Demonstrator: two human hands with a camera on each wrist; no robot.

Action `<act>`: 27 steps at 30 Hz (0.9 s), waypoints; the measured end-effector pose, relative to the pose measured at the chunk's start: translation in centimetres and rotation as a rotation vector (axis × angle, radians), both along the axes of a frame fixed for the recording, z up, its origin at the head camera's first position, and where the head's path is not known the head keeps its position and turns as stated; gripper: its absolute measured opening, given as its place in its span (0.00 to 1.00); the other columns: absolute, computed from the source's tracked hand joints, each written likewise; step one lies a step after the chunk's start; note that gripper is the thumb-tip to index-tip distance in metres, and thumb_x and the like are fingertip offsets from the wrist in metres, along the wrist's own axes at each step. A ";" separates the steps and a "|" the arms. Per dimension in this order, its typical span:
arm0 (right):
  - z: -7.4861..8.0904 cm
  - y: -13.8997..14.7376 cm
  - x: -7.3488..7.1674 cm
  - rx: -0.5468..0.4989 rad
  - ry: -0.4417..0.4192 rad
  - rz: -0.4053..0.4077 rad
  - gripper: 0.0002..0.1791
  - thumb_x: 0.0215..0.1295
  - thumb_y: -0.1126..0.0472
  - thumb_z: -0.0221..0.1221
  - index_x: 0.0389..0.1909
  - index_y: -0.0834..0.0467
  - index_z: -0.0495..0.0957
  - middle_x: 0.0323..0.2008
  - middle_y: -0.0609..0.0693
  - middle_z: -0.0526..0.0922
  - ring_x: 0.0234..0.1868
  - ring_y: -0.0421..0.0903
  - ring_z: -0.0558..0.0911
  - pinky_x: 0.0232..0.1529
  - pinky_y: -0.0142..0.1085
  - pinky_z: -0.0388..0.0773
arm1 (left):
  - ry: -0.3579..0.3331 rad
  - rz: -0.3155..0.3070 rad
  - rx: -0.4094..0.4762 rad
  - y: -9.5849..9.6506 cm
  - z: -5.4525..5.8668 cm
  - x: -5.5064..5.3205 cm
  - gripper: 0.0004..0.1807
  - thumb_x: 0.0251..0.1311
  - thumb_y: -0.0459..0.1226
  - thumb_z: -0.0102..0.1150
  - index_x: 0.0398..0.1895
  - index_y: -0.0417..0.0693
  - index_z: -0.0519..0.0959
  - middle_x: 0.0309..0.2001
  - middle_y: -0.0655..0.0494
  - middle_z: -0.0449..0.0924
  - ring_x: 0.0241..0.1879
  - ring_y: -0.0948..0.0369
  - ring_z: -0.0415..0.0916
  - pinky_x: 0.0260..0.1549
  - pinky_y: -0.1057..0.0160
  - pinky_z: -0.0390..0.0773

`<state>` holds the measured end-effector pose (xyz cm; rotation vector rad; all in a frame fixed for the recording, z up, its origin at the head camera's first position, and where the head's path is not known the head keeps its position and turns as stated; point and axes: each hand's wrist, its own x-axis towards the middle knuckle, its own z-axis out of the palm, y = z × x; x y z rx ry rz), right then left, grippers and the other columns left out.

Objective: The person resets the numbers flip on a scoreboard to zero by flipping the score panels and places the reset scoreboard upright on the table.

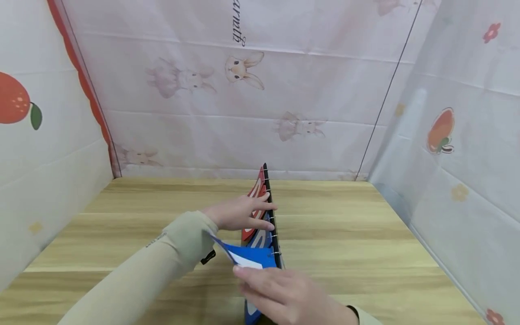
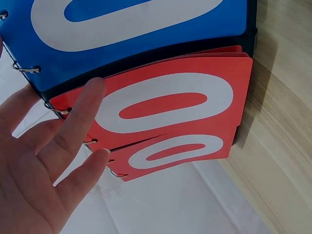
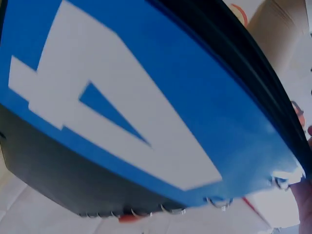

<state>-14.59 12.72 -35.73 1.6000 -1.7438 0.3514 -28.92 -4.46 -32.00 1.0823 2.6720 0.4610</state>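
Observation:
A flip scoreboard [image 1: 266, 174] stands on the table, its ringed top edge running away from me. My left hand [image 1: 239, 213] lies across that edge with its fingers spread. In the left wrist view, the left hand [image 2: 34, 165] touches the ring side of red cards [image 2: 239, 83] showing white zeros, beside a blue card [image 2: 234, 19] with a zero. Nearer me, my right hand [image 1: 280, 291] pinches the outer edge of a lifted blue number card [image 1: 257, 254]. A white 4 on a blue card [image 3: 195, 97] fills much of the right wrist view.
The wood-grain table [image 1: 345, 234] extends on both sides of the scoreboard. Behind it hangs a pale curtain [image 1: 203, 144] printed with rabbits, and fruit-printed sheets enclose the left and right sides. A small black strap [image 1: 208, 257] hangs beneath the left sleeve.

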 end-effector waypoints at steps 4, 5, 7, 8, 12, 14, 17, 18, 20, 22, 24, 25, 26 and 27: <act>-1.1 0.0 0.3 0.090 -0.079 -0.049 0.19 0.68 0.54 0.53 0.55 0.61 0.74 0.60 0.58 0.71 0.45 0.37 0.80 0.48 0.24 0.71 | 0.007 0.010 0.003 0.2 -0.2 0.1 0.37 0.53 0.63 0.53 0.68 0.70 0.62 0.73 0.57 0.45 0.70 0.48 0.46 0.58 0.43 0.61; -1.2 -0.1 0.3 0.102 -0.091 -0.053 0.19 0.68 0.54 0.53 0.55 0.60 0.73 0.59 0.56 0.72 0.44 0.36 0.80 0.48 0.24 0.71 | 0.005 0.013 0.005 0.2 -0.2 0.1 0.37 0.53 0.63 0.53 0.68 0.70 0.62 0.73 0.56 0.45 0.70 0.48 0.46 0.58 0.43 0.61; -1.4 -0.3 0.4 0.134 -0.116 -0.066 0.18 0.68 0.52 0.52 0.53 0.58 0.74 0.54 0.52 0.76 0.46 0.36 0.78 0.51 0.27 0.70 | 0.000 0.024 0.006 0.2 -0.1 0.0 0.37 0.53 0.63 0.53 0.68 0.70 0.62 0.73 0.58 0.45 0.70 0.49 0.45 0.59 0.44 0.61; -1.5 -0.3 0.3 0.144 -0.103 -0.069 0.17 0.67 0.52 0.52 0.51 0.57 0.74 0.51 0.49 0.78 0.46 0.36 0.78 0.53 0.30 0.70 | -0.003 0.024 0.008 0.1 -0.1 0.0 0.36 0.53 0.63 0.53 0.68 0.70 0.62 0.73 0.57 0.45 0.70 0.49 0.45 0.59 0.45 0.60; -2.2 -0.6 0.2 0.151 -0.059 -0.118 0.14 0.69 0.51 0.49 0.46 0.54 0.76 0.41 0.42 0.80 0.47 0.36 0.76 0.59 0.43 0.67 | -0.006 0.028 0.001 0.1 -0.3 -0.2 0.36 0.53 0.65 0.52 0.67 0.72 0.61 0.73 0.60 0.44 0.70 0.50 0.47 0.59 0.47 0.62; -2.6 -0.6 0.2 0.135 -0.015 -0.145 0.14 0.70 0.52 0.47 0.45 0.53 0.78 0.39 0.40 0.81 0.47 0.36 0.77 0.59 0.47 0.66 | -0.003 0.020 0.003 0.2 -0.4 -0.2 0.37 0.53 0.65 0.51 0.67 0.72 0.62 0.73 0.59 0.45 0.69 0.50 0.49 0.58 0.48 0.64; -3.1 -0.6 0.2 0.122 0.039 -0.178 0.15 0.71 0.52 0.44 0.43 0.51 0.79 0.37 0.38 0.83 0.47 0.37 0.77 0.59 0.49 0.64 | -0.002 0.014 0.001 0.2 -0.5 -0.2 0.37 0.53 0.65 0.51 0.67 0.72 0.62 0.73 0.59 0.45 0.69 0.50 0.50 0.57 0.48 0.65; -3.1 -0.6 0.1 0.120 0.061 -0.180 0.16 0.72 0.51 0.44 0.42 0.51 0.79 0.37 0.38 0.83 0.47 0.37 0.77 0.59 0.49 0.63 | 0.000 0.009 0.004 0.2 -0.5 -0.3 0.37 0.53 0.65 0.51 0.67 0.71 0.62 0.73 0.58 0.45 0.69 0.50 0.50 0.57 0.48 0.65; -3.1 -0.5 0.0 0.120 0.041 -0.173 0.16 0.72 0.50 0.44 0.45 0.51 0.78 0.42 0.40 0.82 0.51 0.39 0.76 0.60 0.51 0.60 | -0.005 0.006 0.009 0.1 -0.5 -0.3 0.36 0.54 0.64 0.51 0.68 0.70 0.62 0.73 0.57 0.45 0.69 0.50 0.49 0.59 0.48 0.62; -3.1 0.0 -0.3 0.095 -0.002 -0.156 0.17 0.70 0.49 0.48 0.50 0.54 0.76 0.50 0.45 0.80 0.56 0.43 0.73 0.60 0.54 0.58 | -0.009 0.000 0.012 0.0 -0.5 -0.3 0.36 0.54 0.64 0.51 0.68 0.70 0.61 0.73 0.56 0.44 0.70 0.50 0.47 0.60 0.48 0.60; -3.0 0.9 -0.5 0.050 -0.129 -0.169 0.24 0.65 0.47 0.55 0.57 0.57 0.71 0.60 0.51 0.72 0.61 0.48 0.68 0.61 0.55 0.56 | -0.014 -0.008 0.012 0.0 -0.4 -0.4 0.36 0.54 0.64 0.51 0.68 0.69 0.61 0.73 0.56 0.43 0.70 0.50 0.46 0.62 0.48 0.57; -2.9 1.4 -0.7 0.023 -0.218 -0.188 0.30 0.62 0.47 0.58 0.61 0.59 0.67 0.64 0.55 0.66 0.64 0.50 0.65 0.61 0.56 0.56 | -0.017 -0.006 0.008 -0.1 -0.3 -0.4 0.37 0.54 0.64 0.51 0.68 0.70 0.61 0.73 0.57 0.43 0.70 0.50 0.46 0.62 0.47 0.56; -2.8 2.0 -0.9 -0.002 -0.330 -0.214 0.37 0.59 0.45 0.61 0.64 0.60 0.63 0.67 0.55 0.60 0.65 0.50 0.63 0.61 0.56 0.57 | -0.017 -0.007 0.004 -0.1 -0.3 -0.5 0.37 0.54 0.65 0.50 0.68 0.70 0.61 0.73 0.57 0.43 0.70 0.50 0.46 0.62 0.47 0.56; -2.7 2.5 -1.1 -0.023 -0.439 -0.237 0.43 0.56 0.45 0.63 0.67 0.60 0.58 0.69 0.56 0.56 0.66 0.52 0.61 0.60 0.56 0.59 | -0.017 -0.007 0.004 -0.2 -0.3 -0.5 0.37 0.54 0.65 0.50 0.68 0.69 0.61 0.73 0.57 0.43 0.70 0.50 0.46 0.62 0.47 0.56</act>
